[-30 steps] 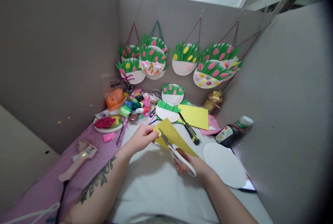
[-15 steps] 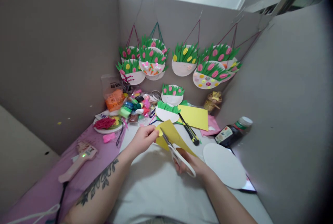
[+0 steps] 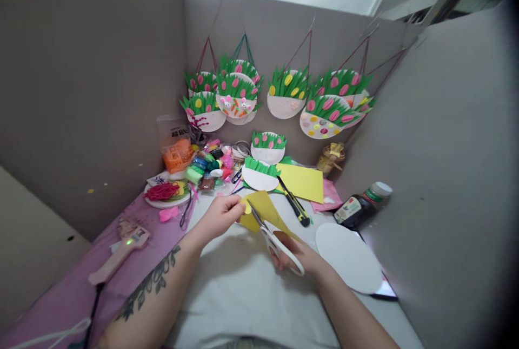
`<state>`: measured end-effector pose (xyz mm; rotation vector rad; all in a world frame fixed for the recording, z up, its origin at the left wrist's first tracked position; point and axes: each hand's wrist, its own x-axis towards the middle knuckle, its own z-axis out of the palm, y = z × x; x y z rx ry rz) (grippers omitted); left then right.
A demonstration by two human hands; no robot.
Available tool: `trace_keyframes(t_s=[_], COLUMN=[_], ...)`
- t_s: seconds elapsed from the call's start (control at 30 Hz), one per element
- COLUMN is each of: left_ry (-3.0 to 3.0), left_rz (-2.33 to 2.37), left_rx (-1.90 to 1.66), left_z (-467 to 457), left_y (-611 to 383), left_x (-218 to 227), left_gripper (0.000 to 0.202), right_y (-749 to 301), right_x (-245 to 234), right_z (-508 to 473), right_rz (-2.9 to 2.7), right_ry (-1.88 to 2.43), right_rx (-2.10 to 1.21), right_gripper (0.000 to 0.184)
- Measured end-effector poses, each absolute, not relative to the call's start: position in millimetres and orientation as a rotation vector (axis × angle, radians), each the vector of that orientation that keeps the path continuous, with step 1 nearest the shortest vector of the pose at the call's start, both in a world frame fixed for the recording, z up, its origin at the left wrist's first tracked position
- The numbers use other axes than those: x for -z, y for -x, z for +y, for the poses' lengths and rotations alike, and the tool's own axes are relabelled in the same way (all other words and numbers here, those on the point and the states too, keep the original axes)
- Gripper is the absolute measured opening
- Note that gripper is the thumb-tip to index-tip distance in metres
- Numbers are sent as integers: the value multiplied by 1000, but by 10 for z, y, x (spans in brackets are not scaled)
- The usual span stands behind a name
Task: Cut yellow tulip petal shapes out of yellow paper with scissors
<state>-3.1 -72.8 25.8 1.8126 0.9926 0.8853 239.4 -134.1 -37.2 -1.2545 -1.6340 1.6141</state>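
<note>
My left hand [image 3: 224, 216] pinches the left edge of a piece of yellow paper [image 3: 265, 207] above the table. White-handled scissors [image 3: 284, 249] are gripped in my right hand [image 3: 286, 251], their blades pointing up and left at the paper beside my left fingertips. A small pale yellow rounded part stands at those fingertips; whether it is fully cut from the sheet I cannot tell. Just beyond the paper lies a white half-plate with green paper grass [image 3: 261, 178]. To the right of it rests a black and yellow utility knife [image 3: 298, 207].
Another yellow sheet [image 3: 306, 184] lies behind the knife. A white oval plate [image 3: 346, 257] and a dark bottle [image 3: 360, 205] are at the right. On the left are a pink glue gun [image 3: 119, 256], pink yarn [image 3: 162, 191] and bagged clay [image 3: 200, 168]. Decorated plates [image 3: 286, 105] hang behind.
The yellow paper has tilted and dropped slightly at its top edge. My hands and the scissors stay in nearly the same place.
</note>
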Motion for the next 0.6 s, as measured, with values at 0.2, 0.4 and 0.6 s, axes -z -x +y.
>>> trace_keyframes(t_s=[0.2,0.4,0.6], left_ry=[-1820,-1823,-1835], left_rz=[993,981,964], left_rx=[-849,-798,-806], left_z=[-736,-748,-743], left_y=[42,13,25], left_x=[-296,-331,-327], left_gripper=[27,25,25], right_y=[-2406,-2376,-2407], right_x=[413,397,428], right_z=[-1319,-1291,-1274], right_rz=[-1626,-1772,-1803], right_ry=[1171,1046,1029], right_rx=[-1662,-1561,-1526], right_gripper=[24,22,26])
